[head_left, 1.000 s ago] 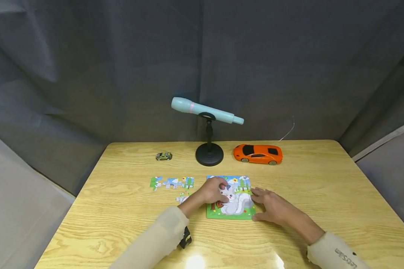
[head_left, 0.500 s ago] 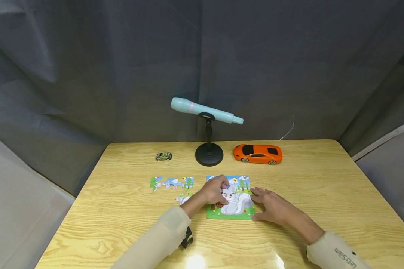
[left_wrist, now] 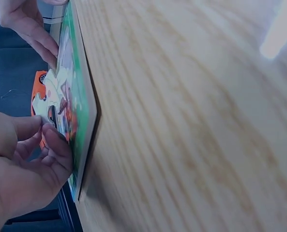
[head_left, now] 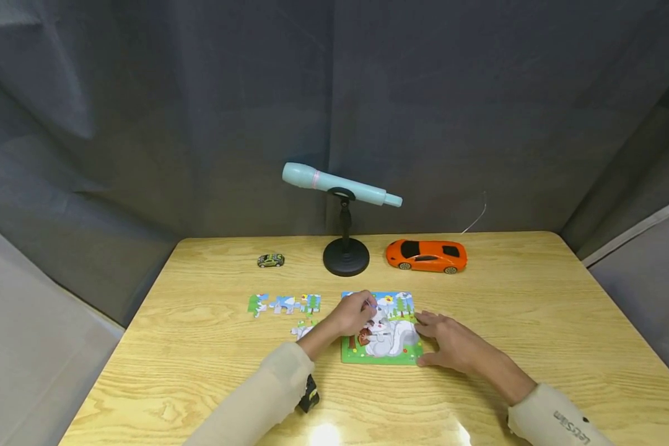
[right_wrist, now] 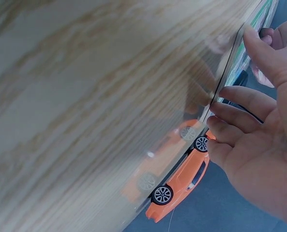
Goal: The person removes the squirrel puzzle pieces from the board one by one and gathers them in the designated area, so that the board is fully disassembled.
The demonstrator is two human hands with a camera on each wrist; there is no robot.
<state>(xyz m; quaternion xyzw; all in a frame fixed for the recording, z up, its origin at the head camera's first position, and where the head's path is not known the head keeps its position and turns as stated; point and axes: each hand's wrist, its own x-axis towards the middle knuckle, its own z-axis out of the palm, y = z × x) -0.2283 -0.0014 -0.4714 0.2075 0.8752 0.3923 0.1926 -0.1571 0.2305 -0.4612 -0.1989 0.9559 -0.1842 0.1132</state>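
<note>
A squirrel jigsaw puzzle with a green lower border lies at the middle of the table. My left hand is over its left part, thumb and finger pinching a puzzle piece by its edge. In the left wrist view that piece stands tilted up from the picture. My right hand has its fingers spread along the puzzle's right edge, fingertips and thumb right at the rim; the right wrist view shows the same hand with nothing in its grasp.
Loose puzzle pieces lie left of the puzzle, one partly behind the left forearm. Farther back are a small patterned toy car, a light blue microphone on a black stand, and an orange toy car.
My left fingers have raised the pinched piece, so more of the squirrel and its brown acorn shows under them. My right hand has stayed in place.
</note>
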